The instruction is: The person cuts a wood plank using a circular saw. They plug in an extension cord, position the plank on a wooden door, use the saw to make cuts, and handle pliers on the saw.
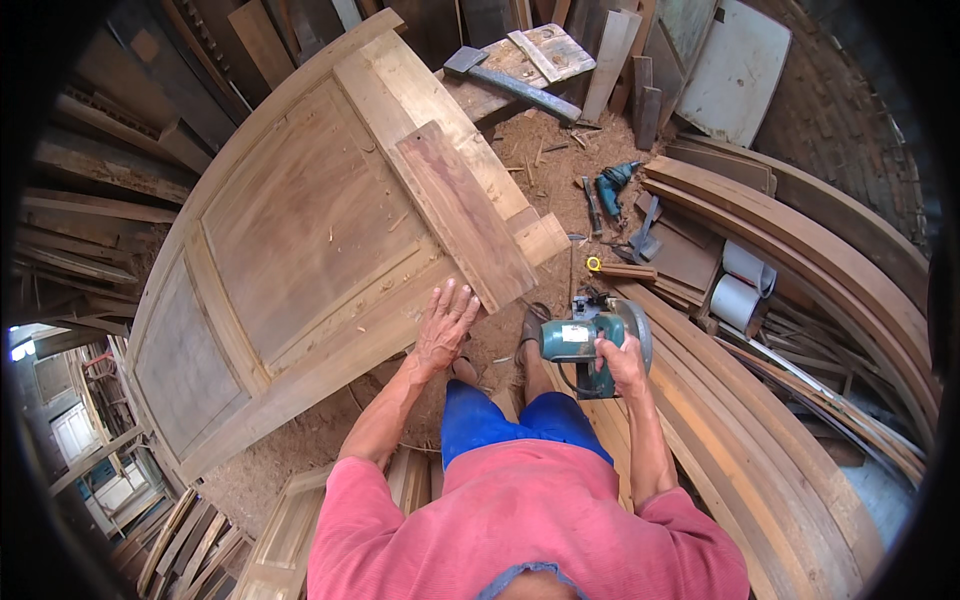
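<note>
A large wooden panel door (300,220) slants across the left and middle. My left hand (445,325) lies flat on its near edge, fingers stretched out, close to the lower end of a loose reddish-brown board (468,215) resting on the door. My right hand (622,362) is wrapped round the handle of a green circular saw (575,340). The saw is held beside my right leg, apart from the door, with its round guard on the right. Whether the blade turns, I cannot tell.
On the sawdust-strewn floor lie a teal power drill (615,183), a chisel (590,205) and a yellow tape measure (594,264). A long-handled mallet (520,90) rests on a low bench (560,50). Long planks (740,420) are stacked at the right.
</note>
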Available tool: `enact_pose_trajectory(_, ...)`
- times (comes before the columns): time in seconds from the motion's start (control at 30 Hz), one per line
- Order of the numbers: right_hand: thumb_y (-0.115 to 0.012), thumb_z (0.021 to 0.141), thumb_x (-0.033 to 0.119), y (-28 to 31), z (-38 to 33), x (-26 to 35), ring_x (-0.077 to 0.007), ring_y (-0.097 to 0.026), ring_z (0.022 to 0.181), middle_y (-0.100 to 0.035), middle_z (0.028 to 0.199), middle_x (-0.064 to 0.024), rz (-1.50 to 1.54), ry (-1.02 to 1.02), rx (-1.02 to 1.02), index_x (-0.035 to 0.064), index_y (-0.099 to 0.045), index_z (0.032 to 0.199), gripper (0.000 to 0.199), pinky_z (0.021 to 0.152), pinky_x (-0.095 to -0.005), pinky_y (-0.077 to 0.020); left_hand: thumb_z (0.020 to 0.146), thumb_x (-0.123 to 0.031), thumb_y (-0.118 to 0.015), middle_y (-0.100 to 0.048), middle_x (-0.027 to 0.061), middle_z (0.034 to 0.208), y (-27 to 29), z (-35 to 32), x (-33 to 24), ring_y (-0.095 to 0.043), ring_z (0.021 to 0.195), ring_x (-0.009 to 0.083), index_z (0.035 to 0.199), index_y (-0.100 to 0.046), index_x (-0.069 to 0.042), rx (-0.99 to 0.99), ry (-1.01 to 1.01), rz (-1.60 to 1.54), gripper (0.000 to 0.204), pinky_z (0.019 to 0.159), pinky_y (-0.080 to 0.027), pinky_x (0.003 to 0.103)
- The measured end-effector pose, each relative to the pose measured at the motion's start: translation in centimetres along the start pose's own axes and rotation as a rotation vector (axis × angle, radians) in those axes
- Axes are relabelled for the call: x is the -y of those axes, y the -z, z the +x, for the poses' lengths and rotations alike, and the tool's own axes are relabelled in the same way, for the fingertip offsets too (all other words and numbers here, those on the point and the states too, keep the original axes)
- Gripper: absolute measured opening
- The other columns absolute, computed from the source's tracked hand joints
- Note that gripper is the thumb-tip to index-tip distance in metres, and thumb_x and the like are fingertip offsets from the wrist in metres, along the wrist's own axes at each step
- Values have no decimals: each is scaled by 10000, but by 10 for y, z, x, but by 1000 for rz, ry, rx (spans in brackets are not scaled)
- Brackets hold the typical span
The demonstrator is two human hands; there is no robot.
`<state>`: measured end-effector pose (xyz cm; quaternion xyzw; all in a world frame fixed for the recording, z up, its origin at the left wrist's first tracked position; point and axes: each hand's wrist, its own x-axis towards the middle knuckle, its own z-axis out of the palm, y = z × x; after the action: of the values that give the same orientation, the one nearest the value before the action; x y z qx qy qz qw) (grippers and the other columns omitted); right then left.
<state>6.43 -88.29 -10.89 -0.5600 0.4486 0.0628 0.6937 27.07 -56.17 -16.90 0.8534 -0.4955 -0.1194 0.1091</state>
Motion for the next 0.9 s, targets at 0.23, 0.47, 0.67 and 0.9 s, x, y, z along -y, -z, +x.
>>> enact_pose_trajectory(0.23,-674,897,123,1,2,5,-132,-571,554,-590,723,-31,-9,2,11,18,-611,951,134,511,-297,-450,698,-163,-816,-420,212,1614,-6,32,-3,-283,1539,482,1459,-600,-287,-94,-16,-8,801,1202,-153,752)
enact_pose_trajectory(0.47,-674,893,136,10,1,4,-131,-574,558,-596,722,-31,-64,17,-9,14,-616,981,161,517,-300,-451,604,-249,-826,-195,280,1694,0,37,2,-92,1579,523,1460,-586,-429,-22,52,-51,907,1190,-9,780)
enact_pose_trajectory(0.67,-667,883,123,9,2,3,-126,-568,564,-598,721,-31,-100,0,-21,5,-619,1004,176,521,-300,-449,630,-269,-795,-165,265,1707,3,42,-6,-67,1576,535,1465,-584,-440,-12,91,-66,877,1187,-11,782)
enact_pose_trajectory(0.9,-668,875,124,9,5,1,-124,-556,559,-591,719,-28,-67,-29,-28,4,-613,1008,187,511,-300,-440,662,-290,-819,-102,234,1732,2,45,-9,-38,1583,521,1482,-555,-469,10,117,-35,880,1186,2,788)
